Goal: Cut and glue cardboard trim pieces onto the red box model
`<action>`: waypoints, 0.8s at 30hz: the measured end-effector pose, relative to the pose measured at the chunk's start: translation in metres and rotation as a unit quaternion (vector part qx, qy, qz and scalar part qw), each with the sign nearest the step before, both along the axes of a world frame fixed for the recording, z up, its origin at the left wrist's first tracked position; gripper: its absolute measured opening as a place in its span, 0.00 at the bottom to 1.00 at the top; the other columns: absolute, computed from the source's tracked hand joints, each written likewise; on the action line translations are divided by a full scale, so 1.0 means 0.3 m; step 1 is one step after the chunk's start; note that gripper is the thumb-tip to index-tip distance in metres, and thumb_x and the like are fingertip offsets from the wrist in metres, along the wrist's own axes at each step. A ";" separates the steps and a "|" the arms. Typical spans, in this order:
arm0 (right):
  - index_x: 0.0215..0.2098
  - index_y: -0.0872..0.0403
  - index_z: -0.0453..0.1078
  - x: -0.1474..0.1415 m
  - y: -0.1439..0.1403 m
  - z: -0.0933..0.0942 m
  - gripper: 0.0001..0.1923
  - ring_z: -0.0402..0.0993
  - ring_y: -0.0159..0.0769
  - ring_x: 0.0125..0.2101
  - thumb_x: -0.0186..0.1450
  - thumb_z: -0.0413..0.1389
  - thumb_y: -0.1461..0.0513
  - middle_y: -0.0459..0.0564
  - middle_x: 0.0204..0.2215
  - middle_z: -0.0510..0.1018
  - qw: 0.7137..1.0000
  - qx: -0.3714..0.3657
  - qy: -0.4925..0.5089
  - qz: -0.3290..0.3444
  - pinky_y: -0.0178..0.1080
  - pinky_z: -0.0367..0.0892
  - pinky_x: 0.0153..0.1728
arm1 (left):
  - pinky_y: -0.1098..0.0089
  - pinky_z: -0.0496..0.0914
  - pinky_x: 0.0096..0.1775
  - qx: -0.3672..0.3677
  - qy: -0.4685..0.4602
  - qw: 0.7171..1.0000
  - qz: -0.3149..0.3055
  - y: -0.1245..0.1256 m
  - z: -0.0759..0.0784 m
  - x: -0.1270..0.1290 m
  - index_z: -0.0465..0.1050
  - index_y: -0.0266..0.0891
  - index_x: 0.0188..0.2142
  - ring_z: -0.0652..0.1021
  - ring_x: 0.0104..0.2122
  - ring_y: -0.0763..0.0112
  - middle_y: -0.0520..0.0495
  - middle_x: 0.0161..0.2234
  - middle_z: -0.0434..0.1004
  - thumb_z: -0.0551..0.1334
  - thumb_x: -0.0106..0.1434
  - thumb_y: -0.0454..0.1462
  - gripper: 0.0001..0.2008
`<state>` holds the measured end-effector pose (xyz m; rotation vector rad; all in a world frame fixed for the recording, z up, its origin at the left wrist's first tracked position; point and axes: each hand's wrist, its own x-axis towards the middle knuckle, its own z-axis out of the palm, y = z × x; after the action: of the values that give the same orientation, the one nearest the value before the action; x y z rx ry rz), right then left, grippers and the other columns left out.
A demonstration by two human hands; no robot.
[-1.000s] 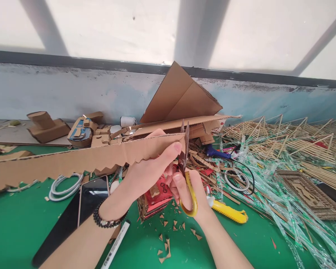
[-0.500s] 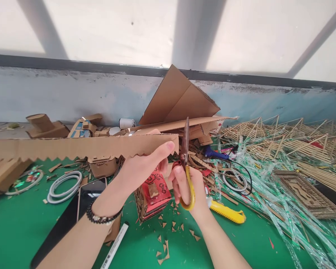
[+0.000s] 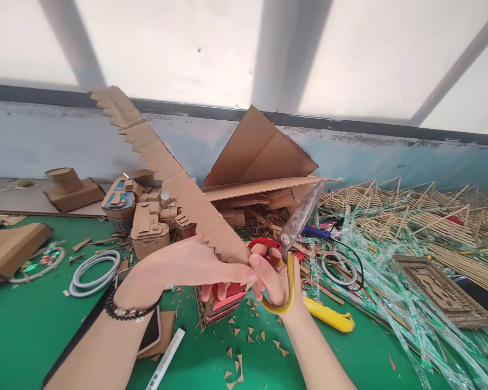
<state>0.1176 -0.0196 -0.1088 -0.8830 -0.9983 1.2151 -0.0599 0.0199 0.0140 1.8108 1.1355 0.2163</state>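
1. The left hand (image 3: 187, 265) comes in from the lower left, forearm angled up across the green table (image 3: 32, 336), with a dark bead bracelet (image 3: 126, 311) on the wrist. It's closed on the near end of a long cardboard strip (image 3: 166, 168), thumb on top and fingers curled under.
2. That strip has a zigzag, sawtooth-cut edge and slants up and away to the left, with its far end up against the wall line. The near end sits right at the hand, just left of the scissors.
3. The right hand (image 3: 274, 279) comes up from the bottom middle and grips the scissors (image 3: 295, 230) by the handles, fingers through the yellow loop and the red loop sitting above the knuckles. The blades point up and to the right and look pretty much closed, though honestly it's hard to be sure from this angle.
4. The two hands are almost touching, right over a small red-printed box (image 3: 223, 300).
5. Little triangular cardboard offcuts (image 3: 248, 336) are scattered on the table below the hands.
6. A yellow utility knife (image 3: 329, 317) lies just right of the right wrist, and a white marker (image 3: 166, 360) lies by the left forearm.
7. A phone (image 3: 150, 330) is partly hidden under the left wrist.
8. Bigger folded cardboard sheets (image 3: 260, 157) lean against the wall behind.
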 end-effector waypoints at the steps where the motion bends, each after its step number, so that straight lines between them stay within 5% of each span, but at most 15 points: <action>1: 0.32 0.50 0.69 -0.007 -0.001 0.001 0.21 0.55 0.25 0.12 0.63 0.67 0.45 0.33 0.13 0.58 1.000 0.000 0.004 -0.016 0.31 0.54 0.13 | 0.76 0.66 0.20 -0.022 0.004 0.999 -0.041 0.001 0.001 0.002 0.78 0.43 0.20 0.76 0.17 0.70 0.50 0.18 0.77 0.66 0.63 0.58 0.25; 4: 0.31 0.50 0.68 -0.023 0.000 0.006 0.21 0.52 0.24 0.12 0.63 0.67 0.45 0.36 0.16 0.63 0.996 0.019 0.034 -0.086 0.32 0.52 0.11 | 0.74 0.73 0.24 -0.026 -0.083 0.995 -0.049 0.010 -0.001 0.014 0.82 0.42 0.32 0.79 0.22 0.68 0.49 0.23 0.80 0.67 0.65 0.57 0.21; 8: 0.34 0.49 0.69 -0.033 -0.001 0.018 0.19 0.55 0.26 0.11 0.63 0.69 0.46 0.36 0.16 0.63 0.984 0.028 0.064 -0.165 0.34 0.54 0.10 | 0.74 0.76 0.26 -0.007 -0.232 0.972 0.028 0.037 -0.020 0.035 0.77 0.41 0.42 0.80 0.25 0.71 0.50 0.33 0.81 0.72 0.62 0.53 0.20; 13: 0.36 0.49 0.71 -0.037 -0.011 0.018 0.19 0.61 0.31 0.12 0.64 0.69 0.47 0.37 0.14 0.66 0.990 0.013 0.017 -0.142 0.36 0.61 0.13 | 0.74 0.78 0.25 0.063 -0.381 0.913 0.131 0.085 -0.051 0.033 0.75 0.42 0.43 0.76 0.26 0.74 0.53 0.35 0.74 0.73 0.62 0.52 0.20; 18: 0.35 0.51 0.74 -0.027 -0.024 0.012 0.24 0.63 0.32 0.14 0.67 0.63 0.40 0.41 0.15 0.68 0.991 0.088 -0.065 -0.080 0.36 0.61 0.15 | 0.74 0.74 0.19 0.072 -0.401 0.899 0.162 0.097 -0.052 0.005 0.72 0.42 0.37 0.72 0.21 0.76 0.56 0.28 0.69 0.71 0.65 0.53 0.19; 24: 0.41 0.50 0.77 -0.021 0.009 -0.007 0.34 0.79 0.44 0.30 0.65 0.55 0.31 0.50 0.25 0.78 0.982 0.142 -0.108 -0.060 0.42 0.74 0.28 | 0.77 0.70 0.19 0.101 -0.301 0.942 0.112 0.027 -0.012 -0.013 0.65 0.41 0.30 0.70 0.18 0.78 0.58 0.25 0.61 0.66 0.69 0.53 0.22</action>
<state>0.1113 -0.0170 -0.1109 -0.8469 -1.2406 0.8619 -0.0638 0.0280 0.0103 1.6122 0.8887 0.9819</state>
